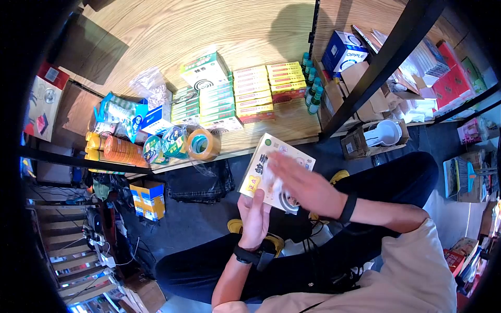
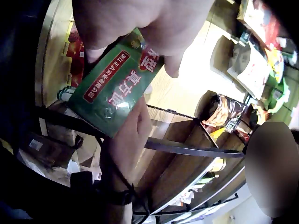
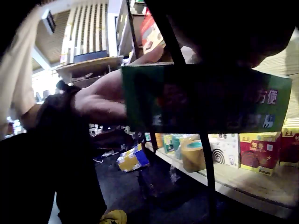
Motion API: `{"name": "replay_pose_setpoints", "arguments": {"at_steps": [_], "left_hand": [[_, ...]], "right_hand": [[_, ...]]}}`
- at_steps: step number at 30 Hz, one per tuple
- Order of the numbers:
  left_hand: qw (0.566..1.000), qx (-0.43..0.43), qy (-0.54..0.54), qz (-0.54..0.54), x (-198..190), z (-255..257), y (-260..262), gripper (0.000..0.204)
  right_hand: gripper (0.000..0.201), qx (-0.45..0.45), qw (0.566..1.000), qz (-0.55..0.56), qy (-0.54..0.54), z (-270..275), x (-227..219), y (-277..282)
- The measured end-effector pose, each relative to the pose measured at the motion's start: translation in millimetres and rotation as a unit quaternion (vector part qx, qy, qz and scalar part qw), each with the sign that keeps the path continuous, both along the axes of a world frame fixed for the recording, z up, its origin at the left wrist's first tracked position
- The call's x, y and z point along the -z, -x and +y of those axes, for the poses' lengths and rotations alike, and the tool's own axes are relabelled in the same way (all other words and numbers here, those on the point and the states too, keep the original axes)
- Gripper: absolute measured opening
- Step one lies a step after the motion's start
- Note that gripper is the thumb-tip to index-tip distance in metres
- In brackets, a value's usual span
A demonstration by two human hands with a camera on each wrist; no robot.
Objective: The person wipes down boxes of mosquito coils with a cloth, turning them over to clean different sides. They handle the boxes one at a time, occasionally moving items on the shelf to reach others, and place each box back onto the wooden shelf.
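A white mosquito coil box (image 1: 251, 169) with a printed black spiral is held tilted above the person's lap. The left hand (image 1: 254, 221) grips its lower left edge, thumb up along the face. Across the front lies the right hand (image 1: 305, 185), its fingers fairly straight and blurred. A whitish patch shows under those fingers; I cannot tell whether it is a tissue. In the left wrist view, the box's green side (image 2: 110, 88) shows between the left hand's thumb and fingers. The right wrist view has the green side in shadow, with the left hand (image 3: 105, 95) behind it.
A wooden shelf (image 1: 297, 122) ahead carries stacked coil boxes (image 1: 216, 101), yellow and red boxes (image 1: 253, 94), green bottles (image 1: 314, 99) and tape rolls (image 1: 203, 144). A black post (image 1: 386, 68) rises at right. On the floor sits a yellow-blue carton (image 1: 147, 201).
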State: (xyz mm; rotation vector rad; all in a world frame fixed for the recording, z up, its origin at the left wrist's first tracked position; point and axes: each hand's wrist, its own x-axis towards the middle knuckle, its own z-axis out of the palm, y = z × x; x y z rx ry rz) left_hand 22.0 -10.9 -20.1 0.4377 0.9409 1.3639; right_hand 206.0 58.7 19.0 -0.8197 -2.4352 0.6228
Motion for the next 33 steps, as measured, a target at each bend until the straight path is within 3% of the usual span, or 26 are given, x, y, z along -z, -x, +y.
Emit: {"name": "replay_pose_setpoints", "arguments": {"at_steps": [2, 4, 6, 10, 12, 14, 15, 16, 17, 18, 19, 20, 22, 23, 24, 26, 28, 30, 33], "left_hand": [[1.000, 0.020, -0.023, 0.006, 2, -1, -3, 0.050], [0.999, 0.029, -0.014, 0.000, 2, -1, -5, 0.049], [0.998, 0.032, -0.040, 0.028, 1, -1, -11, 0.050], [0.999, 0.019, -0.043, -0.007, 7, -6, -7, 0.050], [0.999, 0.028, -0.023, 0.015, -5, -4, -6, 0.050], [0.999, 0.030, -0.008, 0.034, -11, -1, -3, 0.050], [0.999, 0.027, -0.013, 0.021, -11, 0, 1, 0.050], [1.000, 0.022, -0.019, 0.008, -10, 1, 4, 0.050], [0.999, 0.019, -0.029, 0.034, -9, 3, 6, 0.051], [0.999, 0.015, -0.031, 0.035, -7, 4, 7, 0.051], [0.999, -0.025, -0.023, 0.029, -6, 6, 8, 0.051], [0.998, -0.064, -0.014, 0.023, -4, 9, 9, 0.052], [0.996, -0.081, 0.013, 0.016, 3, 14, 13, 0.058], [0.996, -0.090, 0.020, -0.003, 14, 14, 14, 0.056], [0.994, -0.100, 0.026, -0.021, 14, 17, 14, 0.055], [0.987, -0.116, 0.034, 0.109, 12, 15, 5, 0.053], [0.978, -0.069, 0.009, 0.196, 32, 10, 5, 0.052], [0.991, -0.052, 0.017, 0.123, 38, 5, -2, 0.054], [0.989, -0.035, 0.057, 0.132, 51, 3, -3, 0.055]], "right_hand": [[0.062, 0.077, 0.996, 0.033, 0.010, 18, 1, -4], [0.063, 0.078, 0.996, 0.048, 0.018, 21, 0, -3], [0.064, 0.028, 0.998, 0.040, 0.036, 12, -2, 2], [0.063, -0.049, 0.998, 0.017, -0.033, 4, -11, 6], [0.060, 0.040, 0.994, -0.021, -0.098, 21, 1, -4], [0.054, 0.121, 0.991, 0.005, -0.047, 41, 7, -16], [0.039, 0.135, 0.984, 0.113, -0.003, 47, 6, -16], [0.039, 0.132, 0.985, 0.114, -0.006, 48, 1, -19], [0.033, 0.157, 0.969, 0.100, 0.162, 46, -6, -23], [0.030, 0.178, 0.925, 0.083, 0.326, 44, -10, -27], [0.033, 0.183, 0.919, 0.164, 0.308, 43, 8, -26], [0.033, 0.181, 0.919, 0.163, 0.309, 45, 22, -30], [0.033, 0.158, 0.798, 0.292, 0.503, 49, 35, -31], [0.034, 0.155, 0.758, 0.334, 0.538, 44, 42, -24], [0.034, 0.153, 0.759, 0.334, 0.537, 38, 41, -19], [0.036, 0.140, 0.815, 0.325, 0.459, 29, 38, -12], [0.037, 0.130, 0.823, 0.320, 0.451, 23, 23, -8], [0.038, 0.108, 0.840, 0.323, 0.422, 14, 13, -3], [0.039, 0.127, 0.874, 0.243, 0.401, -7, 15, 0]]}}
